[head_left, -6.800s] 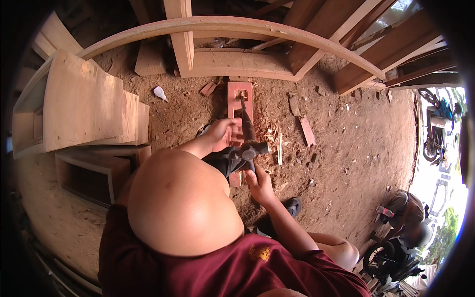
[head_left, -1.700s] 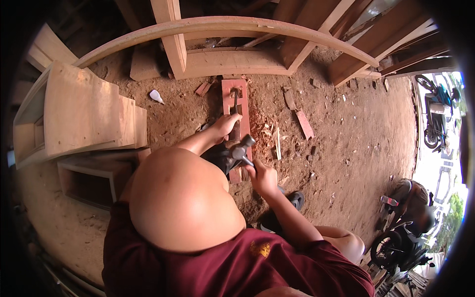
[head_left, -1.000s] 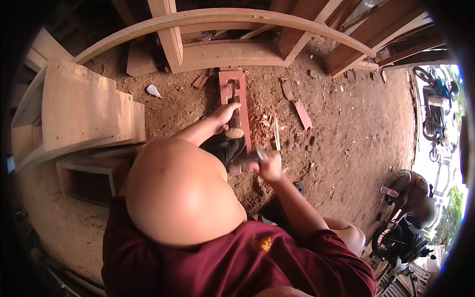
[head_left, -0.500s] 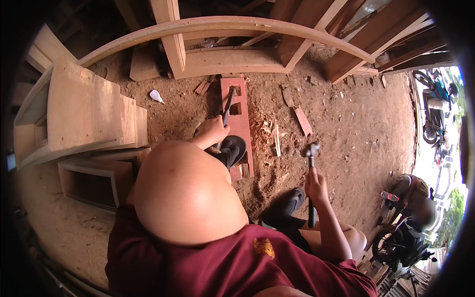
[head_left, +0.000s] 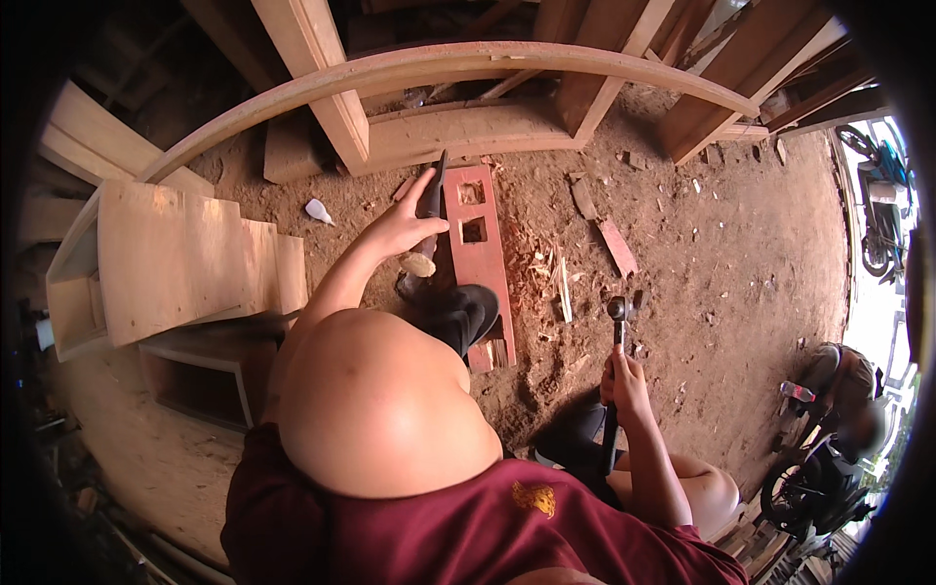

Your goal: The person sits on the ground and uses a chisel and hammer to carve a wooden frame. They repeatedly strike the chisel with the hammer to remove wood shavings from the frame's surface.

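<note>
A reddish wooden beam [head_left: 475, 261] lies on the dirt with two square holes cut in its far half. My left hand [head_left: 395, 232] is beside its far left edge and holds a chisel [head_left: 433, 200], thumb and fingers spread along it. The chisel's dark blade points away from me, and its pale, worn handle end is toward me. Farther right, my right hand [head_left: 625, 386] grips a hammer [head_left: 620, 310] by its dark handle, head up and away from the beam. My dark shoe [head_left: 475, 310] rests on the beam's near part.
Wood chips [head_left: 546, 268] and a reddish offcut [head_left: 616, 247] litter the ground right of the beam. A curved wooden frame [head_left: 468, 51] spans the far side. Wooden casework [head_left: 161, 258] stands left, near a white bottle [head_left: 318, 212]. Another person [head_left: 846, 385] crouches by a motorcycle [head_left: 814, 492] at right.
My left hand has moved the chisel from the far hole to beyond the beam's left edge, its grip now looser. The hammer has stayed nearly in place, its head turned slightly.
</note>
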